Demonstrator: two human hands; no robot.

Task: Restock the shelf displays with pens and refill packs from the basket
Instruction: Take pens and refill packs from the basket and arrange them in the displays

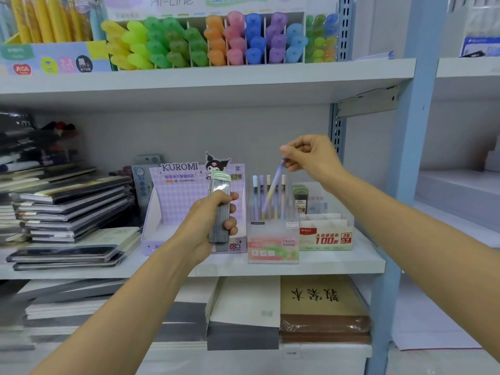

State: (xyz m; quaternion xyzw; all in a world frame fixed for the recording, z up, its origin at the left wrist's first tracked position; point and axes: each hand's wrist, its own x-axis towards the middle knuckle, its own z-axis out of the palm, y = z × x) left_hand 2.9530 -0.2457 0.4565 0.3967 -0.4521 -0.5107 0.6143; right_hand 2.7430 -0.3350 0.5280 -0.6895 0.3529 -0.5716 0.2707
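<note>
Left hand (pixel 205 216): gripping a flat stack of refill packs (pixel 220 184) upright, fingers curling round its right edge; it is hovering in front of the Kuromi display box (pixel 178 201), over the front edge of the middle shelf (pixel 341 262)
Right hand (pixel 311 158): pinching the top end of a lilac pen (pixel 272 190) between thumb and fingertips, the other fingers curling in
Pen: leaning with its top toward the right; its lower end is dipping into the clear pen box (pixel 273 244) among the upright pens (pixel 261 196) standing there
Clear pen box: sitting at the shelf's front edge, between the Kuromi display box and the red-and-white lead box (pixel 326 236), just beside both
Kuromi display box: showing its white inner left wall beside the hand
Open room: a bare strip of shelf is running along the front edge and past the lead box toward the right front corner; the upper shelf (pixel 216 85) is hanging well above the right hand
Left end: stacked notebooks (pixel 70 209) are reaching the front edge
Right end: a blue upright (pixel 414 131) is standing near the right forearm
</note>
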